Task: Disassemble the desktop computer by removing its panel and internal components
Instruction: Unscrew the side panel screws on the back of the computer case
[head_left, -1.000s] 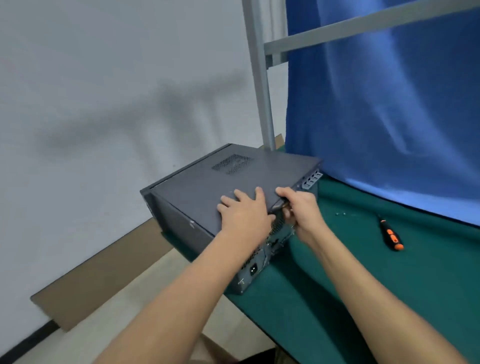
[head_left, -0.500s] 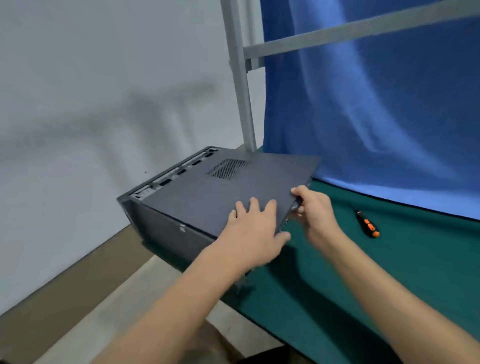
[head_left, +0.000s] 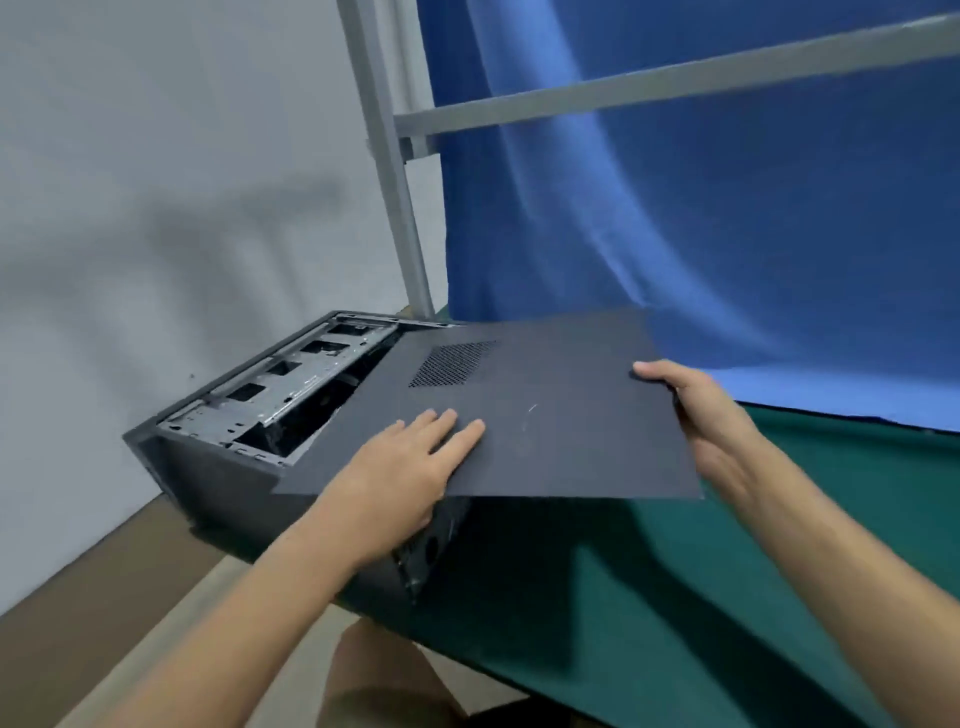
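The dark grey desktop computer case (head_left: 208, 467) lies on its side at the left end of the green table (head_left: 779, 597). Its side panel (head_left: 545, 415), a flat dark sheet with a mesh vent, has slid far to the right and overhangs the table. Silver drive brackets show in the uncovered left part of the case. My left hand (head_left: 405, 467) lies flat on top of the panel near its front edge, fingers straight. My right hand (head_left: 701, 415) grips the panel's right edge, thumb on top and fingers underneath.
A blue cloth (head_left: 727, 234) hangs behind the table on a grey metal frame (head_left: 395, 182). A grey wall is at the left, with the floor below the table's edge. The panel hides the part of the table beneath it.
The panel has slid further right off the case, exposing the metal frame inside. My right hand moved right with its edge. The screwdriver seen earlier is now out of sight.
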